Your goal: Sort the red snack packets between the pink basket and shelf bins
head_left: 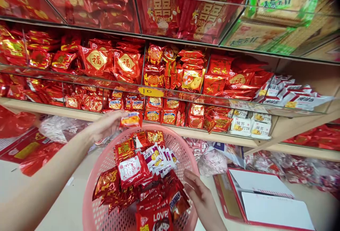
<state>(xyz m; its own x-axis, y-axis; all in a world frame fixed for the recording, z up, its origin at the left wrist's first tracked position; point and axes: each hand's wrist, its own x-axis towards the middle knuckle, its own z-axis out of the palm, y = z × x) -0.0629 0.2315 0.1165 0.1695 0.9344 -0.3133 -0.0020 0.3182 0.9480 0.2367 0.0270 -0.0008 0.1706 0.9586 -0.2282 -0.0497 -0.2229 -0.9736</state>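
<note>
My left hand (pixel 107 126) pinches a small red snack packet (pixel 131 119) with a blue and orange print, just above the back rim of a pink perforated basket (pixel 192 153). Inside the basket lie several red packets, a pink-and-white one (pixel 130 169), a fan of white-and-purple packets (pixel 159 158) and a red LOVE packet (pixel 156 220) at the front. Along the basket's right side is my right hand (pixel 198 192), its fingers apart and holding nothing, close to the rim.
Shelves with clear dividers hold red packets (pixel 97 61), green-edged cracker packs (pixel 287 1) and white packets (pixel 249 125). A yellow tag (pixel 151 92) marks the shelf edge. An opened red-and-white carton (pixel 273 206) lies right; plastic bags (pixel 57 128) lie below the shelf.
</note>
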